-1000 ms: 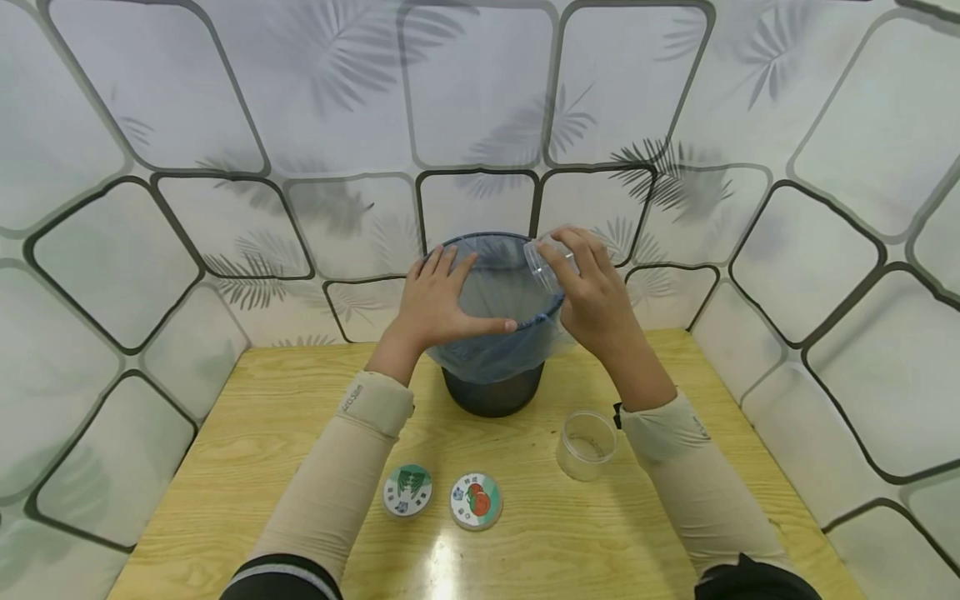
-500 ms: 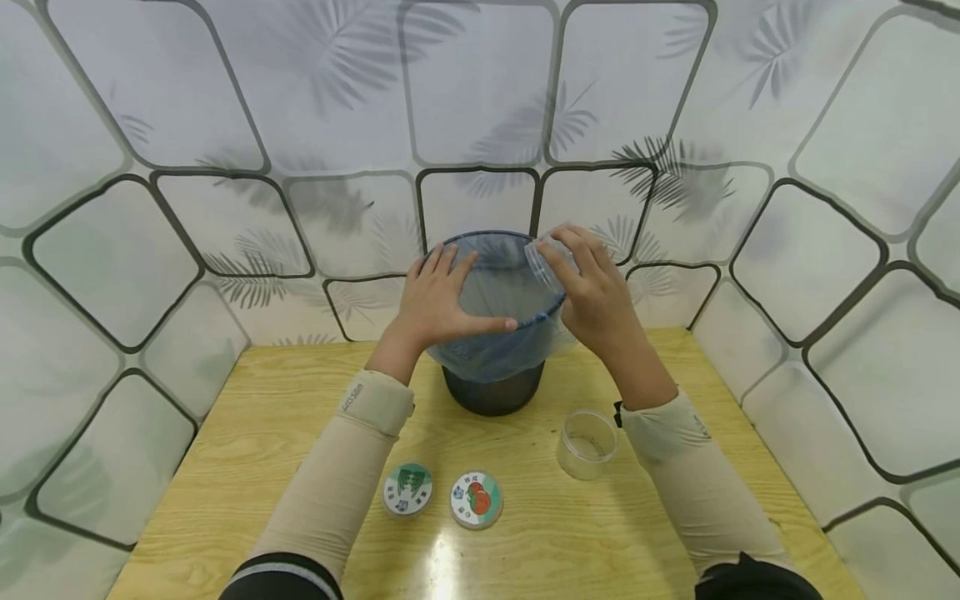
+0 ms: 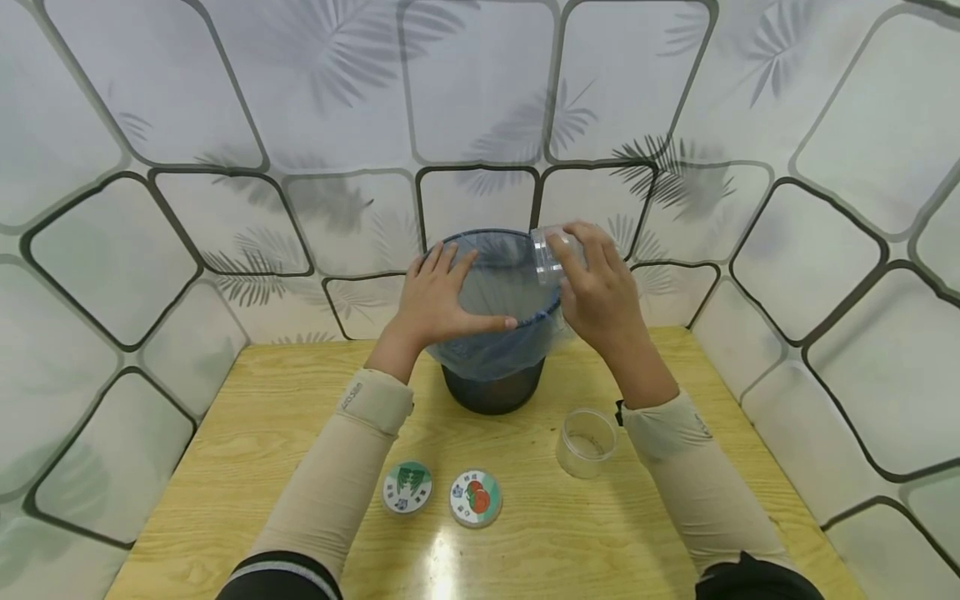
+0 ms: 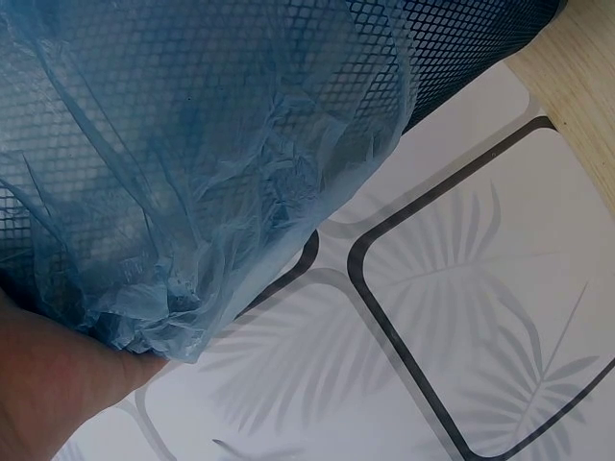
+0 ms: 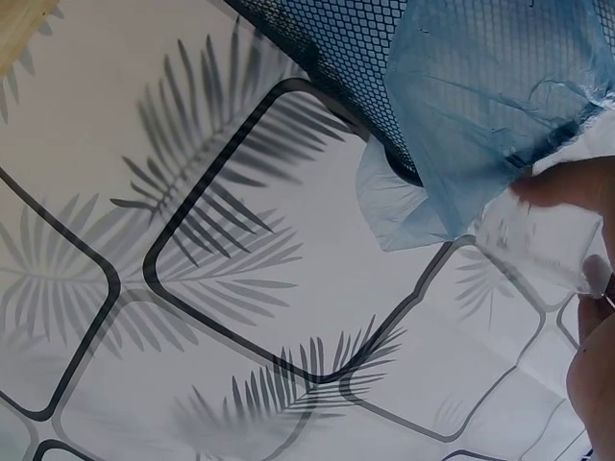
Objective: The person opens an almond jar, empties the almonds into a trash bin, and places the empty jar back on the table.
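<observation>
A black mesh wastebasket (image 3: 493,398) lined with a blue plastic bag (image 3: 487,354) stands at the back of the table. My left hand (image 3: 437,308) rests at its rim with fingers spread and thumb stretched along the near side; the left wrist view shows it against the bunched bag (image 4: 192,240). With fingers and thumb, my right hand (image 3: 600,292) holds a small clear plastic jar (image 3: 551,254) at the basket's right rim. The jar lies nearly on its side, its open end toward the basket. In the right wrist view the jar (image 5: 538,230) looks see-through.
On the table (image 3: 300,417), a second clear jar (image 3: 587,443) stands uncapped near my right forearm, small bits at its bottom. Two round labelled lids lie nearer: one with a green vegetable (image 3: 407,488), one with tomatoes (image 3: 476,498). A patterned wall (image 3: 480,83) rises close behind the basket.
The jar in my right hand has turned from mouth-down toward the basket to a more level tilt, shifting slightly right. My left hand stays at the rim.
</observation>
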Motion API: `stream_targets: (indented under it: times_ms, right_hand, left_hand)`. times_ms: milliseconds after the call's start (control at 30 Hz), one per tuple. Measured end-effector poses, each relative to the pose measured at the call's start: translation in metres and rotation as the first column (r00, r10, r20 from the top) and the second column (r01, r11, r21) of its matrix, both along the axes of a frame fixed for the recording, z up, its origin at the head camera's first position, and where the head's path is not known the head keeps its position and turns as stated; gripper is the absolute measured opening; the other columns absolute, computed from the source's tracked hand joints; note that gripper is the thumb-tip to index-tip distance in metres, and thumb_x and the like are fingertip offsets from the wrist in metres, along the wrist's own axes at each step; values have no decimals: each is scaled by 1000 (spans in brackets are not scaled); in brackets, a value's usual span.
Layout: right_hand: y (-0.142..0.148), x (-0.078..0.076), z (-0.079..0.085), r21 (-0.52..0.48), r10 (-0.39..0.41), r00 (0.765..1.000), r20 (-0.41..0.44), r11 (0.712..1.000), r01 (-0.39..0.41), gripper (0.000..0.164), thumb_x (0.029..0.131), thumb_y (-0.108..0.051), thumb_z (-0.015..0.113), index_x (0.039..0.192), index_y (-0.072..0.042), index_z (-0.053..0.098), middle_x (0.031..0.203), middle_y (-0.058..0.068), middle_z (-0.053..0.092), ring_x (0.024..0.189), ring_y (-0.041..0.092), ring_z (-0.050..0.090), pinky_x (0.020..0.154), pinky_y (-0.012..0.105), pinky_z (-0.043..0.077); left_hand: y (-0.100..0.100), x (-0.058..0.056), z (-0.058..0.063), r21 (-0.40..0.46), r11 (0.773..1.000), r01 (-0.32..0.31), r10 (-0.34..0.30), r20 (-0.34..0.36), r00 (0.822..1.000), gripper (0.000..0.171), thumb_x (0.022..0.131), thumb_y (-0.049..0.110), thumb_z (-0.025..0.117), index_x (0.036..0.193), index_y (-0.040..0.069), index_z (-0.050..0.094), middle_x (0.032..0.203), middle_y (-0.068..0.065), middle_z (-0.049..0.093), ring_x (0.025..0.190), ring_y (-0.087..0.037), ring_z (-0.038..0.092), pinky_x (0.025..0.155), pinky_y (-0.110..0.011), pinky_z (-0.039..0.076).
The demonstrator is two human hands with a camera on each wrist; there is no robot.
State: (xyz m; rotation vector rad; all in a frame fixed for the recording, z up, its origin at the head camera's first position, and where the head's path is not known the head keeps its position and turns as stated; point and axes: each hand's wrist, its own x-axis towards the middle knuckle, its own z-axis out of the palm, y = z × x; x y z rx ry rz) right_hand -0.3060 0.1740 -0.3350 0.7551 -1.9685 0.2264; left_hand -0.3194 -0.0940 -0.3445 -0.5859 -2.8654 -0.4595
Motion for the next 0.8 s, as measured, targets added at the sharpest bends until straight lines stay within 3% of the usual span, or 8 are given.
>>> stream_targets:
  times_ms: [300, 800]
  right_hand:
    - [1, 3, 1, -3, -23, 999, 27, 1000, 23, 68, 81, 12, 72, 146, -5, 60, 141, 24, 55, 135, 42, 53, 103, 50, 55]
    - [4, 5, 0, -11, -63, 997, 54, 998, 63, 68, 87, 2, 78, 150, -3, 53, 143, 26, 51, 133, 44, 51, 104, 53, 53]
  left_hand:
    - [0, 0, 0, -7, 1000, -8, 8, 2, 1000, 126, 74, 95, 61, 172, 24, 23, 178, -15, 17, 167, -37, 5, 133, -63, 6]
    - [0, 2, 2, 3, 1000, -5, 5, 8, 1000, 125, 76, 92, 62, 172, 23, 22, 178, -16, 18, 167, -37, 5, 133, -64, 6]
